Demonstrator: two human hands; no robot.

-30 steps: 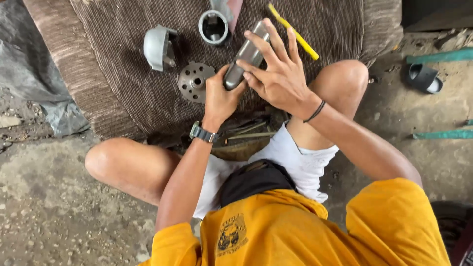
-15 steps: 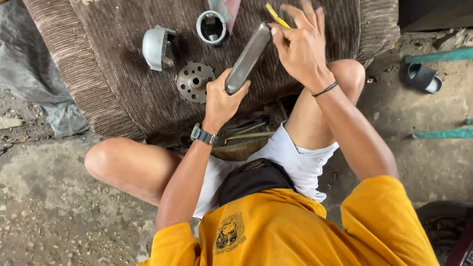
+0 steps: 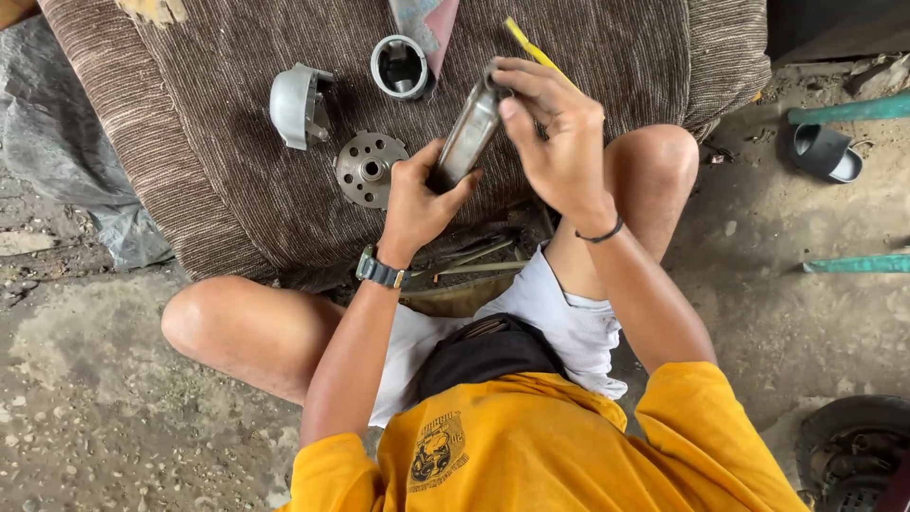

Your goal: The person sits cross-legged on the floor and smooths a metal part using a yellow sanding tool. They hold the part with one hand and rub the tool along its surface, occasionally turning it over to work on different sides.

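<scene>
Left hand [image 3: 417, 194]: grasps lower end of metal bar [image 3: 466, 137], steadying it upright.
Right hand [image 3: 555, 133]: pinches bar's top.
Nearby: perforated disc [image 3: 368, 169] on striped cloth [image 3: 237, 180].

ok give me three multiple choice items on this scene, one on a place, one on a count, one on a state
1. Where does the perforated metal disc lie?
A. on the brown striped cloth
B. on the dirt ground
C. on the person's knee

2. How many loose grey metal parts lie on the cloth, apart from the one held?
A. one
B. three
C. five

3. How is the long grey metal part held?
A. lying free on the cloth
B. by the left hand only
C. by both hands

Answers:
1 A: the disc rests on the cloth beside the left hand.
2 B: the curved cover, the round ring and the disc.
3 C: the left hand grips its lower end, the right hand pinches its top.
</scene>
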